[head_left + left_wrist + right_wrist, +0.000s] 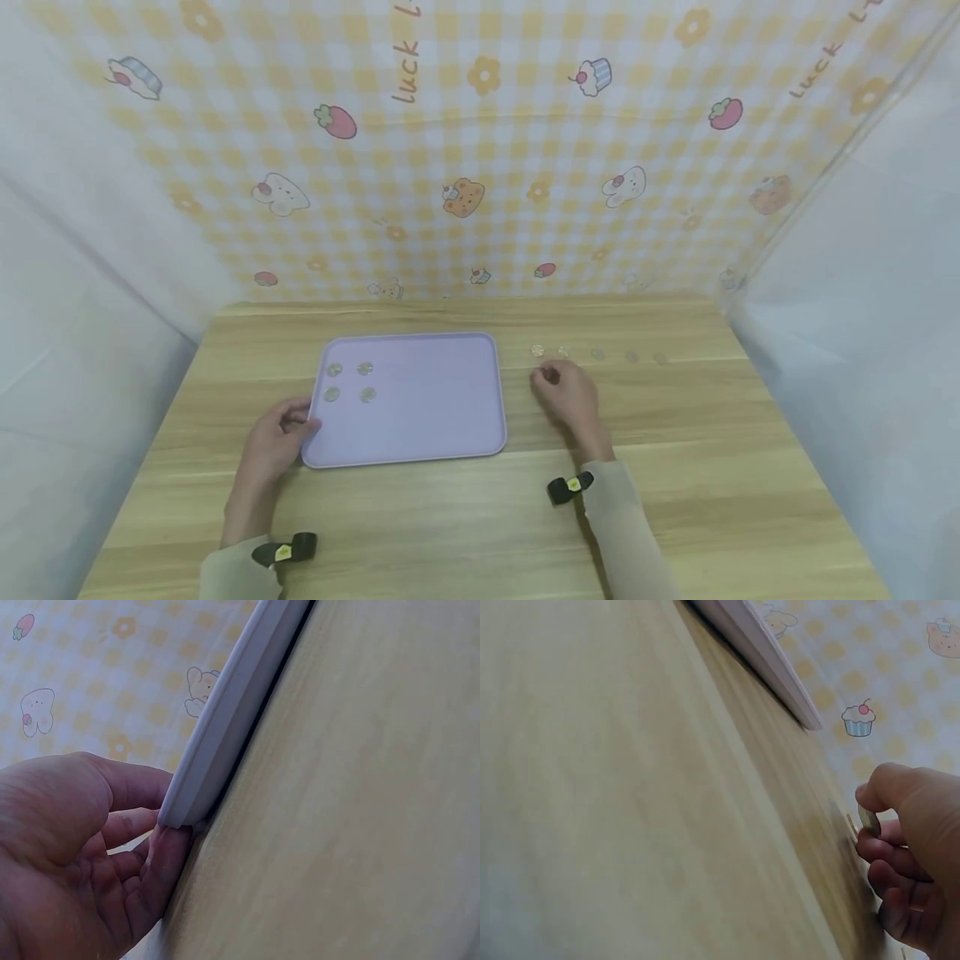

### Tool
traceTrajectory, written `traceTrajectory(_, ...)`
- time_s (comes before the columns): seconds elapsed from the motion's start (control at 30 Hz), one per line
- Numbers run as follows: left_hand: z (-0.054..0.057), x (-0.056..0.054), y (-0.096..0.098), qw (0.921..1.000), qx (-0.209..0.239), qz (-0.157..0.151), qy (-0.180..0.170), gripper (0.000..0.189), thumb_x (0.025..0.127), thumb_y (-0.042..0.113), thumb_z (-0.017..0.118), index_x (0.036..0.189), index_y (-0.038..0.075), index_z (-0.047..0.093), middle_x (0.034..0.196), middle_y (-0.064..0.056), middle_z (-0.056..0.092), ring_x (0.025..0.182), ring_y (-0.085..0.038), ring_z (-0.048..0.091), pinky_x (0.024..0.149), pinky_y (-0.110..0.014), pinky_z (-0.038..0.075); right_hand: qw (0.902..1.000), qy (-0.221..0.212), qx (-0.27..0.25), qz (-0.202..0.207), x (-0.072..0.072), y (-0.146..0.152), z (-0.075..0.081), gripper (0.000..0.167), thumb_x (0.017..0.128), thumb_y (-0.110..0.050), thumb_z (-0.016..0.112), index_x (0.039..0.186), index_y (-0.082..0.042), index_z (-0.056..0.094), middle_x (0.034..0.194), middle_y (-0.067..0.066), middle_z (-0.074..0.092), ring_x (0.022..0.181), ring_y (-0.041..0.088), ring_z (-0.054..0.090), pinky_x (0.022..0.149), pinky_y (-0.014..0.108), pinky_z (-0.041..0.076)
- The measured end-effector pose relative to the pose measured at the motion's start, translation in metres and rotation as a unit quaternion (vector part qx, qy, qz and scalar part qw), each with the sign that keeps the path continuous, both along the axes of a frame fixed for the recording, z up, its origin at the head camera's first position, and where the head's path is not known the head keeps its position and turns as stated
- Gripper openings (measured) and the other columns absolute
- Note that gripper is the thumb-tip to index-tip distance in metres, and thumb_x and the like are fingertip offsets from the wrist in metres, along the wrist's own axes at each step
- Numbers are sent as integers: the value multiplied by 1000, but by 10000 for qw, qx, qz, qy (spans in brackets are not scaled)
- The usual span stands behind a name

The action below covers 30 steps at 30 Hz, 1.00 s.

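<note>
A lilac tray (435,400) lies on the wooden table, with several coins (365,367) in two short rows at its left end. At the tray's left edge my left hand (273,442) grips the rim, thumb on top and fingers below, as the left wrist view shows. My right hand (572,398) is over the table to the right of the tray. Between its thumb and index finger it pinches a coin (868,820), seen nearly edge-on in the right wrist view. Just beyond that hand, several more coins (597,354) lie in a row on the table.
The wooden table (420,533) ends at a backdrop (510,225) of yellow checks with cartoon prints. Pale sheets hang at the left (90,275) and right (847,275). Each wrist carries a black strap (570,486).
</note>
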<state>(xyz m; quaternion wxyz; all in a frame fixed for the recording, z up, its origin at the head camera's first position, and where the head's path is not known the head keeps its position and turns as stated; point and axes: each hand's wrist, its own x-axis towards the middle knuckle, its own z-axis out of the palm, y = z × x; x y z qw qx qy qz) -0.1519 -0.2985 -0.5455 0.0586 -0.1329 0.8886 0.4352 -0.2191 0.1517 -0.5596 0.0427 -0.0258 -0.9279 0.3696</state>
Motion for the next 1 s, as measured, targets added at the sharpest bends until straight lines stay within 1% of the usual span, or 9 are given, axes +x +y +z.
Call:
traceTrajectory(0.07, 0, 0, 0, 10000, -2, -1, -33, 46, 95, 18, 64, 137, 3, 54, 113, -15, 65, 90, -19, 60, 69, -24, 50, 10000, -8, 59, -70, 0, 1, -1, 22, 90, -35, 64, 97, -16, 73, 96, 2, 71, 88, 20, 63, 82, 41, 53)
traceTrajectory(0.17, -1, 0, 0, 10000, -6, 2, -62, 46, 95, 18, 64, 138, 4, 54, 113, -14, 65, 92, -20, 60, 69, -24, 50, 9998, 98, 147, -116, -1, 2, -2, 21, 89, -34, 65, 97, -16, 72, 97, 3, 69, 88, 20, 62, 81, 40, 52)
traceTrajectory(0.27, -1, 0, -1, 10000, -46, -6, -67, 46, 95, 19, 64, 137, 4, 55, 113, -14, 65, 92, -20, 61, 70, -24, 50, 9989, 283, 377, -11, -1, 2, -4, 24, 90, -33, 64, 100, -14, 74, 98, 5, 69, 89, 21, 63, 81, 41, 54)
traceTrajectory(0.43, 0, 0, -2, 9999, -73, -21, -80, 46, 95, 21, 64, 137, 4, 55, 113, -13, 64, 93, -21, 61, 70, -24, 50, 9954, 535, 792, 119, 1, 1, -7, 30, 92, -32, 67, 109, -9, 75, 98, 7, 69, 89, 23, 66, 80, 43, 56)
traceTrajectory(0.63, -1, 0, -3, 9999, -102, -15, -78, 46, 95, 21, 65, 137, 4, 55, 113, -13, 65, 93, -20, 60, 71, -24, 49, 9953, 638, 721, 140, 3, 1, -8, 32, 90, -32, 72, 109, -7, 75, 99, 7, 69, 91, 25, 68, 81, 44, 56)
traceTrajectory(0.8, 0, 0, -3, 9999, -121, -17, -18, 45, 95, 22, 65, 136, 4, 56, 112, -13, 65, 91, -19, 60, 69, -24, 48, 9957, 598, 706, 76, 4, 0, -8, 32, 91, -34, 71, 110, -8, 75, 100, 6, 69, 91, 24, 67, 80, 45, 56)
traceTrajectory(1.0, 0, 0, -3, 9999, -140, -56, 28, 46, 95, 22, 65, 136, 4, 56, 112, -13, 65, 90, -18, 60, 69, -24, 48, 9969, 595, 519, -63, 4, -1, -9, 32, 91, -35, 68, 111, -9, 74, 103, 6, 69, 90, 24, 65, 79, 44, 54)
